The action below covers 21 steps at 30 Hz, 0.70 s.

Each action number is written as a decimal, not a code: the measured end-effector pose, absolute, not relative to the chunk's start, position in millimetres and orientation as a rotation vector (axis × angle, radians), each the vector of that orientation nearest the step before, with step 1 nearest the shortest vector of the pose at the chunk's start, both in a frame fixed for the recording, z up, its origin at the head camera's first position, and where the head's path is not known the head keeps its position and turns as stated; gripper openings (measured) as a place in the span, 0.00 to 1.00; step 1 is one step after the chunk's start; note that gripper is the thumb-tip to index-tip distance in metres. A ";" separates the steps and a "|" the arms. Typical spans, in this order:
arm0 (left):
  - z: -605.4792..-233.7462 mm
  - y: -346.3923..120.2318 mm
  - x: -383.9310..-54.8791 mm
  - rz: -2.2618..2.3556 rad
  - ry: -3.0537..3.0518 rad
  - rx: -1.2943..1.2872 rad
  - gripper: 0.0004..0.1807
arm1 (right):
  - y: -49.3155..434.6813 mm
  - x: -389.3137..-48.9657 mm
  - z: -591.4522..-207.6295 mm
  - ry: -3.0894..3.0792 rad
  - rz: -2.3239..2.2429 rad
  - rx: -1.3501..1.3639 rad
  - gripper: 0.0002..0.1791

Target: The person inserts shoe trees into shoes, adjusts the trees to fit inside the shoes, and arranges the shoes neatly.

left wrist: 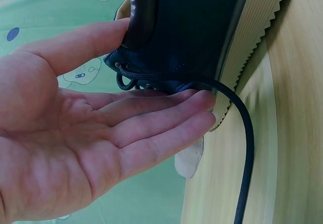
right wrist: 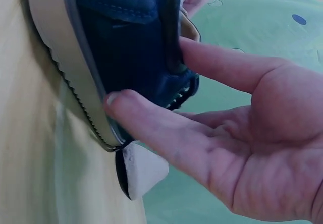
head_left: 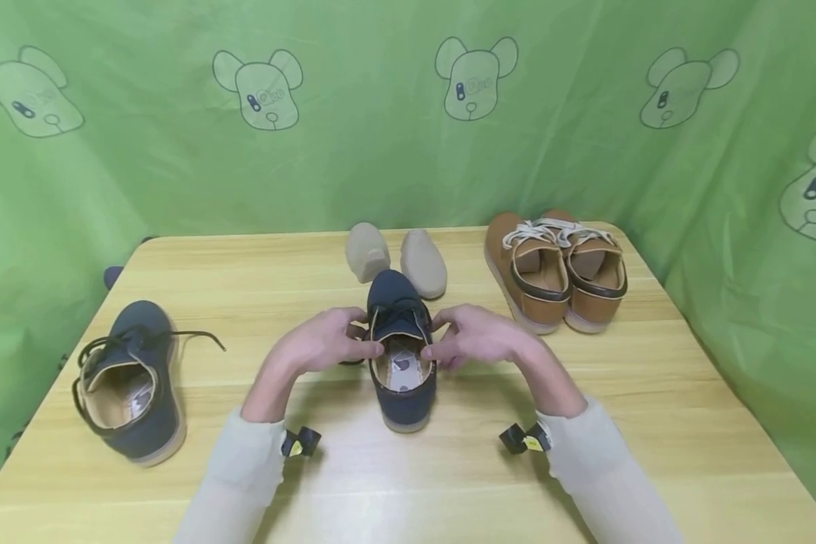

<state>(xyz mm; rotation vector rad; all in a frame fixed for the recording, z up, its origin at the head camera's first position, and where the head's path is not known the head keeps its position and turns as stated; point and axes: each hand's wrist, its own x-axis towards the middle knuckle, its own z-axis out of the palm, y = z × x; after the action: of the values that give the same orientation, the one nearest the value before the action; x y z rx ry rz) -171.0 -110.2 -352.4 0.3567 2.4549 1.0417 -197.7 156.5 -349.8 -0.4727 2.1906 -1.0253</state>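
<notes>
A navy lace-up shoe [head_left: 406, 408] sits upright mid-table, toe pointing away, its patterned insole showing through the opening. From its left side my left hand [head_left: 326, 338] holds it, thumb at the collar and fingers along the outer side. My right hand [head_left: 479, 336] grips the opposite side the same way, thumb at the opening's edge. In the left wrist view, a loose dark lace [left wrist: 247, 148] trails over the left fingertips down toward the table. Just beyond the toe lie two beige shoe-shaped inserts [head_left: 367, 253], the right one partly hidden by the shoe.
At the left stands the other navy shoe [head_left: 139, 438], its lace [head_left: 200, 333] stretched out to the right. A pair of brown shoes [head_left: 595, 306] with white laces stands at the back right. Green curtain [head_left: 374, 166] hangs behind and beside the wooden table [head_left: 245, 272].
</notes>
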 end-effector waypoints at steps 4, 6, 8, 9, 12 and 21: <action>-352.2 -111.4 -172.0 1.035 2.458 0.358 0.29 | 161.3 -208.5 -341.2 2.281 -0.952 -0.509 0.37; -351.9 -111.7 -172.6 1.039 2.449 0.360 0.29 | 163.0 -217.6 -335.5 2.343 -0.972 -0.502 0.34; -351.6 -112.1 -172.3 1.046 2.442 0.362 0.29 | 162.0 -228.4 -330.1 2.438 -0.994 -0.484 0.31; -351.4 -112.4 -172.3 1.047 2.441 0.362 0.30 | 160.5 -234.2 -328.0 2.494 -1.010 -0.471 0.29; -350.7 -113.0 -172.2 1.048 2.440 0.363 0.30 | 153.5 -251.7 -323.3 2.692 -1.015 -0.400 0.26; -351.1 -113.2 -171.9 1.050 2.432 0.367 0.31 | 131.6 -293.7 -326.8 3.011 -0.966 -0.273 0.26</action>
<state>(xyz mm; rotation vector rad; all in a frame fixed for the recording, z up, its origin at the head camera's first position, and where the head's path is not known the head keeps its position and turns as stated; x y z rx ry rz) -171.9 -113.2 -351.1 0.3669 2.4320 1.0499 -293.7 131.6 -326.8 -0.2732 3.0108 -0.9662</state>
